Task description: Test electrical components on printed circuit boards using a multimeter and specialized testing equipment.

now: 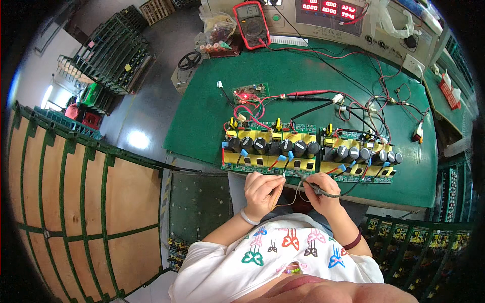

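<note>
Two populated circuit boards lie side by side near the bench's front edge: a left board (252, 160) and a right board (348, 171), both with black capacitors, yellow parts and blue-tipped leads. At the left board's front edge, my left hand (261, 196) pinches the small white end of a thin pale wire (289, 204). That wire loops across toward my right hand (323, 196), which is closed around a dark grey probe (314, 188). The probe points up and left toward the board edge. Whether its tip touches anything I cannot tell. A black cable trails off it to the right.
Behind the boards, a small circuit board (250, 95) glows red, with pink wires running from it. A red multimeter (251, 25) stands before a panel with red displays (328, 11). Tangled leads (374, 108) spread over the green bench (202, 111). Wooden-panelled racks (86, 202) stand left.
</note>
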Available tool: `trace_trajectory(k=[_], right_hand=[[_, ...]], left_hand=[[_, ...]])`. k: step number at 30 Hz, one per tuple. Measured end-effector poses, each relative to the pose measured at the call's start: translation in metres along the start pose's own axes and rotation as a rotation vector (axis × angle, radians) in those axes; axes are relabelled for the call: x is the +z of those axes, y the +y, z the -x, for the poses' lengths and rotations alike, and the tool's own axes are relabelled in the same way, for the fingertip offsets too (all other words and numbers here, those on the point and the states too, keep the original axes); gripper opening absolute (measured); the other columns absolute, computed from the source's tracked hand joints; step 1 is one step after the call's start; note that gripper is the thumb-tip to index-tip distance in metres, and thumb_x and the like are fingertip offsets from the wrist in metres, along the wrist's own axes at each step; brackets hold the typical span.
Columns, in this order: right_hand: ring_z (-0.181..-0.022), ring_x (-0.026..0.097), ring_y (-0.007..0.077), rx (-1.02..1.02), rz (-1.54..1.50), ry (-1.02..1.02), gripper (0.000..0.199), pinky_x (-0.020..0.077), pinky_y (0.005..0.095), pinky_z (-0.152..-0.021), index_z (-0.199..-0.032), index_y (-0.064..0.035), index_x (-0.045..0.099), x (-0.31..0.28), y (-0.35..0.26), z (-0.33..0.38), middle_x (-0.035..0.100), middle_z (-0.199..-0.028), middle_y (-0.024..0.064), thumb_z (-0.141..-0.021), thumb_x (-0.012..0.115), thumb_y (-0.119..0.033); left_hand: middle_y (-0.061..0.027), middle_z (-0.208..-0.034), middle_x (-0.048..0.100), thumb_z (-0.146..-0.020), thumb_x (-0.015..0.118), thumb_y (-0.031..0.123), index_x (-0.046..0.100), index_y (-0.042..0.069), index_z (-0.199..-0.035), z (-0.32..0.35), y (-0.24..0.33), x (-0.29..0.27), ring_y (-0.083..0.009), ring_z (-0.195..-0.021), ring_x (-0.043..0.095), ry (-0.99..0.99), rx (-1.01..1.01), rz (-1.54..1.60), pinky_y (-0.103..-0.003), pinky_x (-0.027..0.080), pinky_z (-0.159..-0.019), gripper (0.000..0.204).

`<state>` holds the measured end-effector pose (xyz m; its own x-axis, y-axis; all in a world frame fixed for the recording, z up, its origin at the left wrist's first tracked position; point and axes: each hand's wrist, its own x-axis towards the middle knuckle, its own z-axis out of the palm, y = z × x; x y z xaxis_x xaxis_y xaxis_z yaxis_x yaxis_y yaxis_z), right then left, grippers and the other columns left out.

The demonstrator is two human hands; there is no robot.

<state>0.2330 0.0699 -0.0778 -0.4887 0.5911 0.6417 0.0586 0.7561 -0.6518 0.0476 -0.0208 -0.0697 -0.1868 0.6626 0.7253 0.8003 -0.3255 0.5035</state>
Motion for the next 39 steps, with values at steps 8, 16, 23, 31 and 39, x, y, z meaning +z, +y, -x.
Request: trace_trajectory(k=[8, 16, 23, 31, 39], right_hand=[[-0.069, 0.058, 0.029, -0.19, 0.174, 0.112, 0.024, 0.0431, 0.0415, -0.065, -0.087, -0.0067, 0.062, -0.023, 0.005, -0.005, 0.063, -0.079, 0.0059, -0.067, 0.072, 0.001], [-0.071, 0.058, 0.0265, -0.159, 0.181, 0.146, 0.021, 0.043, 0.0392, -0.068, -0.085, -0.0067, 0.062, -0.019, 0.014, -0.002, 0.063, -0.078, 0.0046, -0.067, 0.071, 0.0], [-0.075, 0.059, 0.0256, -0.144, 0.217, 0.114, 0.025, 0.0428, 0.0386, -0.069, -0.087, -0.0075, 0.062, -0.017, 0.013, -0.004, 0.064, -0.08, 0.0037, -0.065, 0.072, 0.001], [-0.074, 0.058, 0.0281, -0.145, 0.238, 0.099, 0.025, 0.0421, 0.04, -0.067, -0.087, -0.0077, 0.062, -0.02, 0.008, -0.008, 0.063, -0.081, 0.0058, -0.065, 0.072, 0.001], [-0.071, 0.057, 0.0267, -0.119, 0.205, 0.098, 0.025, 0.0424, 0.039, -0.067, -0.086, -0.0075, 0.061, -0.022, -0.004, -0.009, 0.063, -0.079, 0.0048, -0.066, 0.071, 0.004]], left_hand=[[-0.0024, -0.088, 0.072, -0.075, 0.079, 0.004, 0.072, 0.01, -0.088, 0.002, -0.007, 0.004, -0.0227, -0.07, 0.06, -0.011, -0.002, -0.008, -0.035, 0.043, -0.068, 0.016], [-0.005, -0.087, 0.072, -0.074, 0.08, -0.001, 0.074, 0.007, -0.088, 0.0, -0.007, 0.007, -0.0217, -0.072, 0.061, -0.029, 0.013, -0.014, -0.032, 0.044, -0.069, 0.017], [-0.0022, -0.087, 0.072, -0.074, 0.081, 0.002, 0.074, 0.009, -0.09, 0.002, -0.011, 0.008, -0.0187, -0.071, 0.061, -0.022, 0.017, -0.013, -0.032, 0.042, -0.067, 0.018], [-0.0059, -0.085, 0.072, -0.075, 0.078, -0.002, 0.069, 0.007, -0.083, -0.005, -0.004, 0.004, -0.0233, -0.07, 0.062, -0.04, 0.02, -0.018, -0.033, 0.044, -0.066, 0.015], [-0.003, -0.087, 0.073, -0.074, 0.081, 0.002, 0.074, 0.009, -0.088, 0.002, -0.002, 0.001, -0.0202, -0.071, 0.06, -0.038, 0.0, -0.011, -0.032, 0.043, -0.068, 0.017]])
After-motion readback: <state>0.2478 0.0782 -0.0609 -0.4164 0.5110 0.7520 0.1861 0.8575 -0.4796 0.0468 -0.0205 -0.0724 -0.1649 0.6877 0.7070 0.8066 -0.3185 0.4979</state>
